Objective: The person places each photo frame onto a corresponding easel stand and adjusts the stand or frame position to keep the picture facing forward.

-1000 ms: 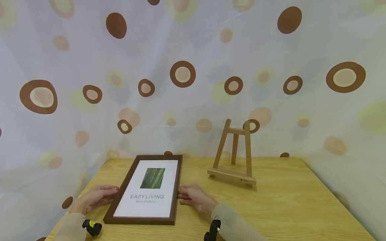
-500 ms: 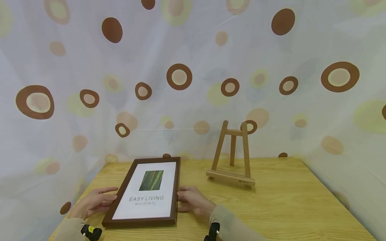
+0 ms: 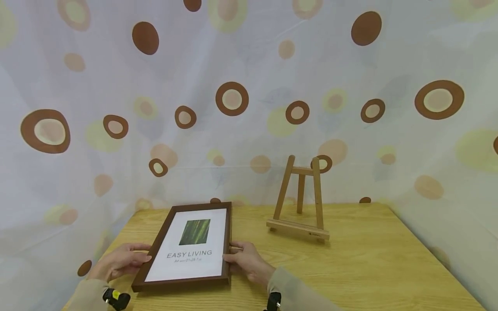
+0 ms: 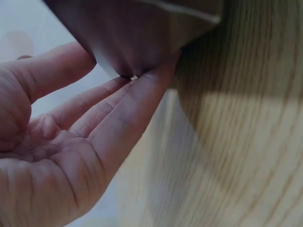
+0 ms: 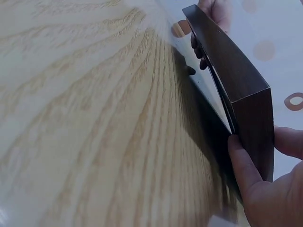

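A dark brown picture frame (image 3: 186,272) with a white mat, a green picture and the words EASY LIVING lies face up at the left of the table. My left hand (image 3: 121,262) holds its left edge, the thumb on one side and the fingers reaching underneath. At the right edge my right hand (image 3: 249,262) pinches the frame, thumb over the front. In the right wrist view a gap shows between the frame (image 5: 251,123) and the tabletop, so at least its near part is off the wood. A small wooden easel (image 3: 297,229) stands upright to the right, apart from both hands.
The wood-grain table (image 3: 373,259) reaches back to a pale curtain (image 3: 256,134) printed with brown and yellow spots. This cloth also hangs along both sides. The easel stands near the back of the table.
My right thumb has come over the frame's front edge. The near edge of the frame has lifted slightly at the right. The easel stays put; the head view shifted a little.
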Demonstrator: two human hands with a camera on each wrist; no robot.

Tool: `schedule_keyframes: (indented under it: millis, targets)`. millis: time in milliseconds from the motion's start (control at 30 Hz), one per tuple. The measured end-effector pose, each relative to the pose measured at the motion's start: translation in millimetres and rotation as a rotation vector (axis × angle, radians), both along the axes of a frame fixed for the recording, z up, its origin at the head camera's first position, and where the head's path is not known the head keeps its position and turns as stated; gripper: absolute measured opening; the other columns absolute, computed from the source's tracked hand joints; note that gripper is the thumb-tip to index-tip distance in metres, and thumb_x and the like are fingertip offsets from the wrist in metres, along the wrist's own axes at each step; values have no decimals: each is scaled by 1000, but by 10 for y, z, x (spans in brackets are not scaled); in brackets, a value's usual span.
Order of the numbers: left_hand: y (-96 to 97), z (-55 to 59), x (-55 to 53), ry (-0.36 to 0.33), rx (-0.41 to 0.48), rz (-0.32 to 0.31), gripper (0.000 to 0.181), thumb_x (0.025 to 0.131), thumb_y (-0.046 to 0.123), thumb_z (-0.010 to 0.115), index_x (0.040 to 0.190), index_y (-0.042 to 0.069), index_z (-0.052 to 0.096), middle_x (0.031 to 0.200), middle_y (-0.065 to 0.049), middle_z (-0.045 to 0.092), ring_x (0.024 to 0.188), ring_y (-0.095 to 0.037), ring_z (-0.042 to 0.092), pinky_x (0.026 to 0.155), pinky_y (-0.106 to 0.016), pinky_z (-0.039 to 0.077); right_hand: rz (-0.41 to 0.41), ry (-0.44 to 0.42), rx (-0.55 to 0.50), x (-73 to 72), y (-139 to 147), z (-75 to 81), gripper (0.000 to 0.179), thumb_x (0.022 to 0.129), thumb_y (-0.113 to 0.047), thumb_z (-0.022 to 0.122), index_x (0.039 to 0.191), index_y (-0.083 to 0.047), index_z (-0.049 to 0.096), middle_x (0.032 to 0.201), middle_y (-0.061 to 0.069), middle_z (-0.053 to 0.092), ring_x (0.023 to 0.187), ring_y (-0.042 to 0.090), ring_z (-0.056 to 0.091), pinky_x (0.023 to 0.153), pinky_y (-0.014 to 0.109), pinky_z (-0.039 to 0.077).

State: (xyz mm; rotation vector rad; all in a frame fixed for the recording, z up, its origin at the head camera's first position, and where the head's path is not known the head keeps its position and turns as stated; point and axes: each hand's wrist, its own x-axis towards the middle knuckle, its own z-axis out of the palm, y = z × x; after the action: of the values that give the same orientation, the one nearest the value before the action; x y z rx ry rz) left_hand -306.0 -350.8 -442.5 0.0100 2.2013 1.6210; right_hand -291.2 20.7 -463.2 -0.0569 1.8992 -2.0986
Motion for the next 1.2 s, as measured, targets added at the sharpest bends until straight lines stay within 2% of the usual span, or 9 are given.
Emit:
schedule_keyframes:
  millis: [267, 333, 433, 500, 567, 833, 967, 1033, 1200]
  targets:
    - [1, 5, -22, -5, 84, 9, 74, 93, 6, 64, 147, -16, 19, 105, -10, 72, 89, -22, 72, 81, -40, 60, -8, 4, -56, 2, 22, -9, 68, 87, 3, 68, 146, 9, 35, 144, 30, 46, 113, 35, 64, 84, 47, 58]
    - [0, 12, -41, 9, 94, 2, 75, 93, 7, 64, 148, -14, 19, 114, -16, 70, 90, -23, 72, 82, -40, 59, -7, 4, -77, 2, 33, 7, 70, 88, 3, 68, 148, 8, 33, 146, 30, 43, 111, 33, 64, 84, 47, 58]
    - [11, 18, -59, 28, 97, -1, 76, 94, 9, 65, 150, -12, 18, 134, -36, 52, 93, -23, 72, 84, -40, 59, -14, 4, -90, 17, 48, 39, 72, 87, 2, 69, 149, 7, 32, 148, 29, 41, 114, 32, 63, 87, 46, 57]
    - [11, 17, -52, 49, 95, -13, 76, 94, 9, 64, 151, -11, 17, 145, -41, 32, 95, -23, 72, 85, -40, 59, -15, 6, -83, 35, 53, 57, 72, 87, 1, 70, 148, 8, 32, 148, 29, 41, 117, 32, 61, 89, 45, 57]
    - [15, 11, -41, 67, 97, -17, 75, 95, 10, 63, 151, -10, 17, 149, -42, 21, 97, -21, 71, 86, -39, 58, -13, 18, -71, 55, 59, 65, 74, 86, 1, 71, 148, 8, 32, 147, 30, 41, 121, 34, 59, 90, 45, 56]
    - [35, -64, -20, 135, 171, -20, 68, 95, 11, 64, 153, 1, 28, 147, -35, 37, 107, -15, 65, 90, -37, 57, 33, 65, -58, 115, 126, 28, 85, 83, 7, 71, 153, 2, 23, 147, 36, 37, 124, 42, 54, 91, 45, 56]
    - [61, -66, -15, 136, 209, -59, 75, 95, 9, 63, 155, 0, 19, 149, -25, 41, 112, -13, 63, 93, -39, 55, 30, 76, -70, 119, 186, 9, 85, 84, 9, 69, 155, -2, 23, 149, 35, 35, 120, 39, 58, 87, 44, 57]
    - [73, -54, -3, 133, 219, -93, 80, 95, 8, 63, 156, -2, 12, 153, -27, 33, 114, -14, 62, 94, -41, 55, 32, 83, -65, 117, 225, 7, 85, 84, 9, 69, 155, -3, 24, 149, 35, 34, 117, 38, 60, 86, 44, 58]
    - [93, -54, 21, 134, 234, -211, 85, 95, 3, 61, 157, 4, 2, 158, -35, -3, 121, -14, 56, 96, -44, 53, 30, 122, -55, 97, 316, 22, 84, 85, 7, 69, 155, -4, 24, 149, 35, 35, 119, 37, 59, 88, 44, 57]
